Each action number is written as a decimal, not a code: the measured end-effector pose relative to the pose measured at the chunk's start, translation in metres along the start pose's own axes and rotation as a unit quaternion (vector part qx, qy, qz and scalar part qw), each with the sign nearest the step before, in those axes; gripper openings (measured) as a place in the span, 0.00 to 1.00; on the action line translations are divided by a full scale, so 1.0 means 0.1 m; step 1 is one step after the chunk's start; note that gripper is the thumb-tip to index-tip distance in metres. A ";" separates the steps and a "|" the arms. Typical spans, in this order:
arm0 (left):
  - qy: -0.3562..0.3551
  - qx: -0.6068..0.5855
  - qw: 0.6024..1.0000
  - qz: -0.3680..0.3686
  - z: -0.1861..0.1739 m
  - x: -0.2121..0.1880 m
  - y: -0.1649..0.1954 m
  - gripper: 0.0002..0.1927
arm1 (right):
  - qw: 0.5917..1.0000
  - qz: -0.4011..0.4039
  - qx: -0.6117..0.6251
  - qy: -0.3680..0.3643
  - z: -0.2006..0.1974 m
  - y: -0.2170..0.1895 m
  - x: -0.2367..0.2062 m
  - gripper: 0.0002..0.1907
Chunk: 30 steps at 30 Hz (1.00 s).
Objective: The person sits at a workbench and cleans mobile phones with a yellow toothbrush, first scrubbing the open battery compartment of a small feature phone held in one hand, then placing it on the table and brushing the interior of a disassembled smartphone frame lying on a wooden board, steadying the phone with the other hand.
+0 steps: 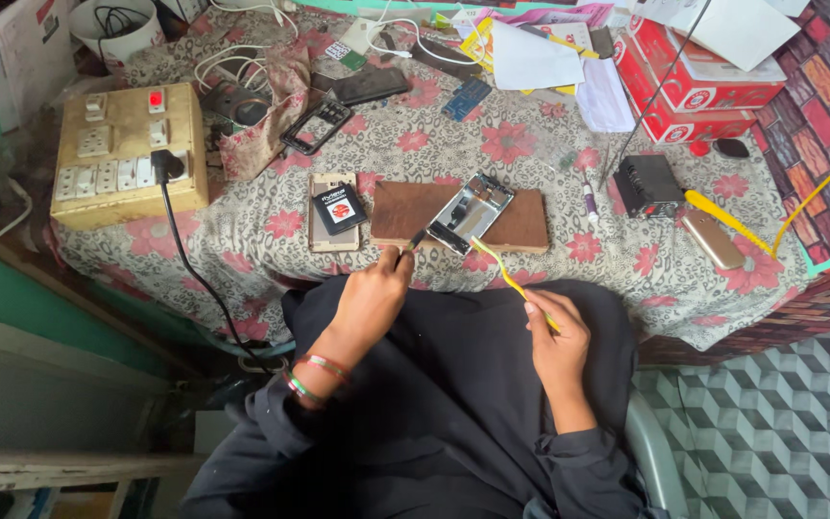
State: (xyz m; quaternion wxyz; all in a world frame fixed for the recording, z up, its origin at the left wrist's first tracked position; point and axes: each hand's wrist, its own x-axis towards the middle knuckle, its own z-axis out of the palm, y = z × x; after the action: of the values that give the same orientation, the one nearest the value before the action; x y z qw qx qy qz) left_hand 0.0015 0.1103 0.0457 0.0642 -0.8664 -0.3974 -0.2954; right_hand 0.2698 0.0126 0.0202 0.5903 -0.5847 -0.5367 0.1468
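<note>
An opened phone body (471, 211) lies tilted on a brown wooden board (521, 223) at the table's near edge. My left hand (372, 298) grips a thin dark tool (415, 238) whose tip reaches the phone's lower left corner. My right hand (554, 341) pinches a yellow tweezer-like tool (506, 274) that points up toward the phone's lower edge. Both wrists rest above my dark-clothed lap, the left one wearing bangles.
A gold phone back with a black battery (338, 207) lies left of the board. A yellow switchboard (129, 154) with a black plug sits far left. A black box (647, 183), gold phone (713, 240), red cartons (694, 86), papers and a phone frame (316, 127) crowd the floral cloth.
</note>
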 end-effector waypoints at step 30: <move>0.099 -0.223 0.965 -0.100 0.25 -0.20 -0.05 0.22 | 0.965 -0.015 -0.160 -0.207 0.01 -0.06 1.00 0.17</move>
State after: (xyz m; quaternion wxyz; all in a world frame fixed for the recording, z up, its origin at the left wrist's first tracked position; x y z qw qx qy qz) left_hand -0.0009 0.1088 0.0133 -0.1210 -0.7814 -0.3977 -0.4654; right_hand 0.3039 0.0915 0.0714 0.3673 -0.6202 -0.6725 0.1677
